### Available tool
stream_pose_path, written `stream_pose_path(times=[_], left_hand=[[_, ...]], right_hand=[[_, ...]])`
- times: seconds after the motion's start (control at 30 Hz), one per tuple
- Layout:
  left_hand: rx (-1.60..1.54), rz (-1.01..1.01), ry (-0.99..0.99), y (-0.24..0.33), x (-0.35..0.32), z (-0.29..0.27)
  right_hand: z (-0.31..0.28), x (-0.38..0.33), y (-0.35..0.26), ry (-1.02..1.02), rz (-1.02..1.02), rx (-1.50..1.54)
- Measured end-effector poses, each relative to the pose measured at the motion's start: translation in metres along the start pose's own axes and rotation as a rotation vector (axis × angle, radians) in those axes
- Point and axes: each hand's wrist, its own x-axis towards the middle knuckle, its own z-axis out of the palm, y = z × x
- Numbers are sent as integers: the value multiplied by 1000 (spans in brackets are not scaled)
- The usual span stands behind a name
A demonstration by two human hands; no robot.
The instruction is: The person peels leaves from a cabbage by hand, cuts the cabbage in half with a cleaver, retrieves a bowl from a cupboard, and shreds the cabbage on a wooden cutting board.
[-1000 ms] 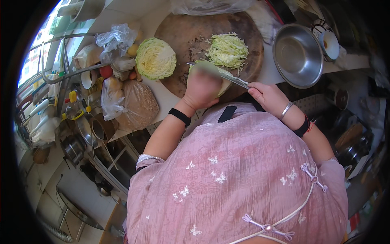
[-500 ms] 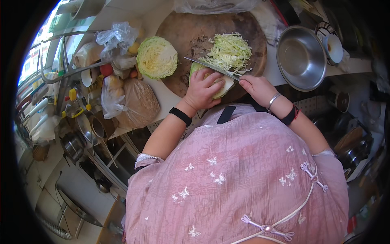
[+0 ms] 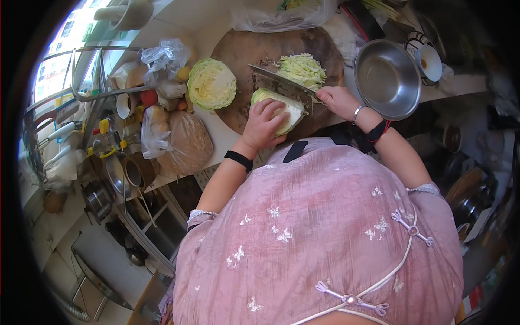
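Observation:
On the round wooden chopping board (image 3: 244, 49), my left hand (image 3: 264, 123) presses down on a piece of cabbage (image 3: 291, 115), its fingers curled over the top. My right hand (image 3: 342, 103) grips the handle of a kitchen knife (image 3: 284, 79). The blade lies slantwise beyond the cabbage piece, apart from it, against the near side of a heap of shredded cabbage (image 3: 303, 69). A cabbage half (image 3: 212, 84) rests at the board's left edge, cut face up.
To the right of the board sits a steel bowl (image 3: 388, 79), with a small white bowl (image 3: 429, 63) beside it. Clear plastic wrapping (image 3: 271, 20) lies along the far side. Bagged food (image 3: 187, 143), bottles and a metal rack (image 3: 86, 95) crowd the left.
The knife has moved away from the cabbage piece toward the shredded heap, opening a gap. The heap looks pushed together farther off. My left hand stays on the piece; the view has shifted slightly.

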Motion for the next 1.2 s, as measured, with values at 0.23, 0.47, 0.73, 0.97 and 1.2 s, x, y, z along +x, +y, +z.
stream_pose_path(times=[0.23, 0.47, 0.73, 0.97, 1.2], left_hand=[[135, -69, -160, 4, -25, -29], [119, -179, -132, 1, -55, -39], [-145, -262, 36, 7, -55, -23], [-53, -141, 22, 6, -36, -51], [121, -19, -72, 71, 90, -55]], right_hand=[[-44, -18, -29, 65, 3, 103], [-57, -45, -51, 299, -172, -169], [-43, -58, -68, 474, -49, -432], [-43, -73, -97, 499, -16, -640], [-18, -67, -104, 485, -3, -747]])
